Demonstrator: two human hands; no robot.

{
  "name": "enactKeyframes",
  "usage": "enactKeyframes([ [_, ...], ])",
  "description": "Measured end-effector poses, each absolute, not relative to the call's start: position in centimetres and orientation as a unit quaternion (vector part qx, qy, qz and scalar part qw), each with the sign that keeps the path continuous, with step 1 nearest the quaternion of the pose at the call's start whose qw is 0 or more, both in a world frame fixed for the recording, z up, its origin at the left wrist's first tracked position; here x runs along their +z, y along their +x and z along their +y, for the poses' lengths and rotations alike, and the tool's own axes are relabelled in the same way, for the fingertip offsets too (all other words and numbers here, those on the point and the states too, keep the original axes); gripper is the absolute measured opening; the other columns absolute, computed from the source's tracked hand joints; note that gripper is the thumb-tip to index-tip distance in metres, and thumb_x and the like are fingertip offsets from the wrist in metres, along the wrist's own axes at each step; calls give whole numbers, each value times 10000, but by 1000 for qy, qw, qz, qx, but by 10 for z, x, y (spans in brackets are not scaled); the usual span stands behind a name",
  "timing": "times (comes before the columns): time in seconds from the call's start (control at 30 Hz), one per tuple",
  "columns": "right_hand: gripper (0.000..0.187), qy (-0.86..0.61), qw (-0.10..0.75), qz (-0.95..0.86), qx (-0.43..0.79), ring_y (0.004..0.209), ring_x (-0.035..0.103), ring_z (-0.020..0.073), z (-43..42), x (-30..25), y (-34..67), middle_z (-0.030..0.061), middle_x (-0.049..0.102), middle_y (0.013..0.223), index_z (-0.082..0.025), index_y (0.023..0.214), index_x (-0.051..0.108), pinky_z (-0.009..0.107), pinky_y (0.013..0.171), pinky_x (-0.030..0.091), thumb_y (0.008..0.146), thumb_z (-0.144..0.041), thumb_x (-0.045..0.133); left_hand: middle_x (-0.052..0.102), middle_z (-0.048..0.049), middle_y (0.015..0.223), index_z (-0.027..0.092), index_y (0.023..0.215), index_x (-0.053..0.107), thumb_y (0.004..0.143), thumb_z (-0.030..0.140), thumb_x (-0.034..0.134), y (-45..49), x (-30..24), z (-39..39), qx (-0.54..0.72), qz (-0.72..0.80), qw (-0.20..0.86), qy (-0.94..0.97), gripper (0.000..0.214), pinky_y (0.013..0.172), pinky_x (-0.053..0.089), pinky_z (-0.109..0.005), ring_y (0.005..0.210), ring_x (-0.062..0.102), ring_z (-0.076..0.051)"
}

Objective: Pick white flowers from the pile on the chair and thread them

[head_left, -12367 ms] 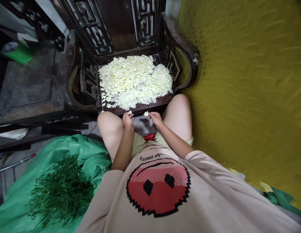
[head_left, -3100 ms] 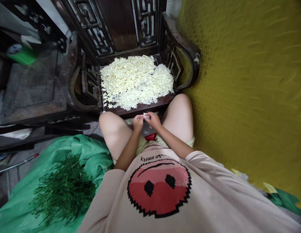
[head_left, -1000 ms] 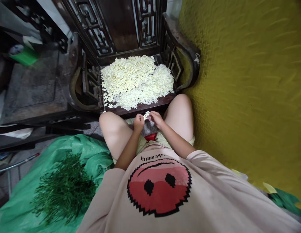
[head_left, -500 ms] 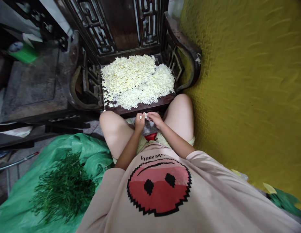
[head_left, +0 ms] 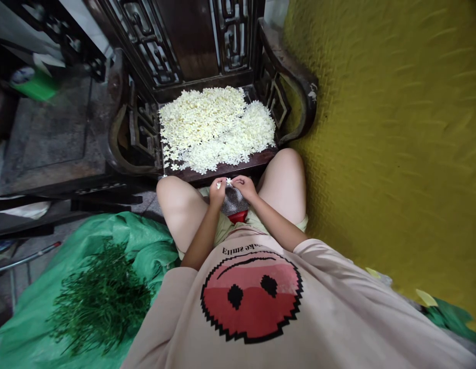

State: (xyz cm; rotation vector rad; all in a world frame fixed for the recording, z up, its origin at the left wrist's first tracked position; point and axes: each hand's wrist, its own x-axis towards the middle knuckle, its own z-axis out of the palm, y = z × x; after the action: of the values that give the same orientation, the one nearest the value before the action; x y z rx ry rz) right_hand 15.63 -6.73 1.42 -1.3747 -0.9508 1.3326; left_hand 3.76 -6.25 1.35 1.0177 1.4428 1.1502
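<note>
My left hand [head_left: 217, 191] and my right hand [head_left: 243, 187] are curled together between my knees, just below the front edge of a dark carved wooden chair [head_left: 291, 77]. Between their fingertips they pinch one small white flower piece [head_left: 228, 182]. A big heap of the same pale flower pieces [head_left: 214, 128] covers the chair seat, a short way beyond my hands. Under my hands there is a grey surface [head_left: 232, 202] with a red edge.
A green plastic sheet [head_left: 41, 307] lies at my lower left, with a pile of thin green stems [head_left: 99, 302] on it. A yellow padded wall [head_left: 395, 154] fills the right. Dark furniture and a metal rod [head_left: 22, 259] stand at left.
Both hands stay together between my knees. The small flower piece, raised and fanned out a second ago, is now lower and tucked between my fingertips.
</note>
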Motion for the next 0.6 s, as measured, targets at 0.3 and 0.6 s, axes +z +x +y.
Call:
enactKeyframes([
  [0.3, 105, -599, 443, -535, 399, 675, 466, 133, -71, 21, 161, 4, 526, 722, -202, 743, 627, 254, 683, 382, 715, -256, 541, 430, 22, 556, 179, 730, 653, 659, 315, 645, 35, 24, -66, 449, 582, 444, 512, 154, 576, 332, -226, 544, 382, -101],
  [0.6, 108, -607, 458, -524, 384, 692, 479, 141, -71, 25, 161, 12, 536, 745, -208, 749, 623, 254, 687, 390, 720, -263, 534, 465, 1, 603, 202, 704, 665, 650, 294, 651, 35, 28, -67, 431, 583, 416, 549, 108, 635, 349, -237, 598, 413, -127],
])
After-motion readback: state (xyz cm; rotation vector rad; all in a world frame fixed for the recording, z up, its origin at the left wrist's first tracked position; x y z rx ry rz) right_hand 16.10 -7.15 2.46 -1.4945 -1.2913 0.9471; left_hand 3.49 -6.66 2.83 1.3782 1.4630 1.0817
